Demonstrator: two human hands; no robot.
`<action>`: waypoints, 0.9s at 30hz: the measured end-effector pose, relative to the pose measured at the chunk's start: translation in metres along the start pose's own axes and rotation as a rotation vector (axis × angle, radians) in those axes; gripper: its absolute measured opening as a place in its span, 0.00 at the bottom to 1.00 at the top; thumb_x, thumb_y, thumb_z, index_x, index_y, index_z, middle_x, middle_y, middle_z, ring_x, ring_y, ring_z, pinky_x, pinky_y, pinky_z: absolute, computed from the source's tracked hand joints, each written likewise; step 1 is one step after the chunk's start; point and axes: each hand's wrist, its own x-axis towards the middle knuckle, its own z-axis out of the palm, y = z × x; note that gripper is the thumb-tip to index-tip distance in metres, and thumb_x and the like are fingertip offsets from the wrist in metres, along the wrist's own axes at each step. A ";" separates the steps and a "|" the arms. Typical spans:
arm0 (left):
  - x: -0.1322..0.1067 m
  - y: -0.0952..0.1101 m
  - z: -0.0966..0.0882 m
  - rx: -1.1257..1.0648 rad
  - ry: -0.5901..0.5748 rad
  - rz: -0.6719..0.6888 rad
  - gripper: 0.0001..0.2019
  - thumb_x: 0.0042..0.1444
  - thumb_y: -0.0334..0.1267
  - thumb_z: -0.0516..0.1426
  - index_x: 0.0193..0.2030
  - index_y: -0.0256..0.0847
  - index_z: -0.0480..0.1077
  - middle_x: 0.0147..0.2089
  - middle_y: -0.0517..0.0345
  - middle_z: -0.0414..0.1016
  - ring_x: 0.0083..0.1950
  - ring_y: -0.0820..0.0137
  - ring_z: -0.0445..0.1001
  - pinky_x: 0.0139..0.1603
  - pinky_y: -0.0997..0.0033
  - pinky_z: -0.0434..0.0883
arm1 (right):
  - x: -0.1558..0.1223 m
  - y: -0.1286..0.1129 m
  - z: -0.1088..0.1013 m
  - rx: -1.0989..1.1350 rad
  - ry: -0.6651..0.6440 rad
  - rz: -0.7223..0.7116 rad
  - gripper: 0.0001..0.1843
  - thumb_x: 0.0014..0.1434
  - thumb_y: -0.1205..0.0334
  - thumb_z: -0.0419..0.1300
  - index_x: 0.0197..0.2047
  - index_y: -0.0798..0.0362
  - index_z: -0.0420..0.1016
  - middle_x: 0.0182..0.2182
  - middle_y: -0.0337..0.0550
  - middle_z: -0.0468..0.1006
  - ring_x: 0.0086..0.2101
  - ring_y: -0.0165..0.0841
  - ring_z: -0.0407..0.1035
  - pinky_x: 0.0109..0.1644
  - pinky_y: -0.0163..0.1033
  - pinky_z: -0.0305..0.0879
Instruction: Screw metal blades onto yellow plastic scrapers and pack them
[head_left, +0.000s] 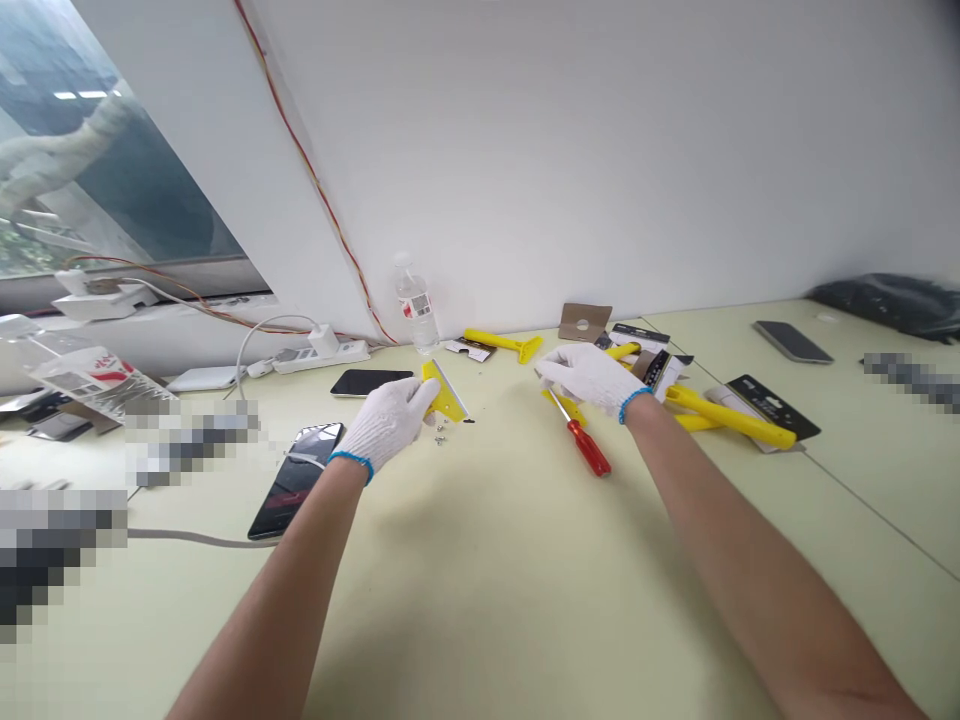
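Head view: left fingers point(417, 394) pinch yellow scraper point(448, 398).

1 head camera looks down at hands point(386, 425) point(592, 378)

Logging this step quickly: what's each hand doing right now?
Left hand: closed, holding a yellow plastic scraper.
Right hand: curled just above a red-handled screwdriver; cannot tell if it's gripping it.

left hand point(386, 424): gloved, curled | right hand point(590, 378): gloved, palm down
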 end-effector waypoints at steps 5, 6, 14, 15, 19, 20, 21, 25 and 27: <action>0.003 -0.009 -0.006 0.011 0.015 -0.007 0.22 0.68 0.52 0.50 0.27 0.41 0.68 0.23 0.59 0.71 0.24 0.70 0.68 0.28 0.69 0.63 | 0.007 0.001 0.008 -0.123 0.000 -0.006 0.18 0.67 0.48 0.66 0.40 0.57 0.83 0.37 0.52 0.83 0.39 0.40 0.76 0.41 0.39 0.68; 0.004 -0.011 -0.006 0.026 0.013 0.005 0.22 0.68 0.52 0.50 0.27 0.41 0.68 0.23 0.59 0.70 0.24 0.70 0.68 0.28 0.69 0.62 | 0.009 0.002 0.011 -0.149 0.000 -0.007 0.17 0.65 0.49 0.66 0.37 0.56 0.83 0.35 0.53 0.83 0.38 0.41 0.75 0.40 0.40 0.65; 0.006 -0.011 -0.001 0.089 0.004 0.065 0.25 0.68 0.55 0.48 0.27 0.41 0.69 0.24 0.57 0.70 0.27 0.68 0.65 0.30 0.67 0.57 | 0.015 0.010 0.035 -0.314 -0.013 -0.020 0.15 0.69 0.51 0.61 0.43 0.54 0.83 0.42 0.53 0.83 0.43 0.43 0.77 0.49 0.43 0.69; 0.005 -0.010 -0.001 0.092 -0.005 0.067 0.25 0.68 0.55 0.48 0.27 0.41 0.69 0.24 0.57 0.70 0.27 0.68 0.65 0.30 0.67 0.57 | 0.019 0.010 0.039 -0.329 -0.026 -0.026 0.16 0.70 0.50 0.62 0.45 0.55 0.82 0.43 0.53 0.83 0.44 0.41 0.76 0.51 0.44 0.70; 0.003 -0.008 -0.001 0.085 -0.037 0.065 0.23 0.68 0.53 0.49 0.28 0.41 0.68 0.26 0.57 0.72 0.27 0.69 0.66 0.32 0.68 0.59 | 0.048 -0.003 0.057 -0.355 -0.089 -0.078 0.18 0.73 0.49 0.63 0.55 0.55 0.78 0.54 0.51 0.79 0.51 0.39 0.75 0.57 0.48 0.74; 0.003 -0.008 -0.001 0.081 -0.043 0.058 0.23 0.68 0.53 0.49 0.28 0.41 0.68 0.26 0.57 0.73 0.28 0.69 0.66 0.32 0.69 0.60 | 0.058 -0.008 0.062 -0.351 -0.103 -0.095 0.19 0.72 0.50 0.63 0.57 0.56 0.77 0.55 0.52 0.78 0.52 0.40 0.75 0.58 0.50 0.74; 0.003 -0.008 -0.001 0.079 -0.050 0.048 0.23 0.68 0.53 0.49 0.28 0.41 0.68 0.26 0.57 0.73 0.28 0.70 0.66 0.33 0.69 0.60 | 0.067 -0.013 0.067 -0.347 -0.110 -0.106 0.19 0.73 0.51 0.63 0.58 0.56 0.78 0.56 0.52 0.77 0.52 0.40 0.75 0.59 0.50 0.74; 0.003 -0.008 0.002 0.067 -0.081 0.026 0.23 0.69 0.54 0.49 0.28 0.41 0.66 0.25 0.58 0.71 0.28 0.70 0.65 0.33 0.69 0.60 | 0.099 -0.033 0.080 -0.324 -0.143 -0.133 0.16 0.70 0.53 0.66 0.54 0.56 0.79 0.55 0.51 0.79 0.53 0.40 0.75 0.59 0.51 0.73; 0.003 -0.008 0.003 0.052 -0.103 0.028 0.22 0.69 0.52 0.49 0.28 0.41 0.65 0.25 0.59 0.70 0.28 0.69 0.65 0.33 0.69 0.60 | 0.108 -0.040 0.084 -0.307 -0.153 -0.141 0.11 0.66 0.57 0.69 0.46 0.57 0.82 0.51 0.52 0.82 0.50 0.40 0.76 0.57 0.45 0.71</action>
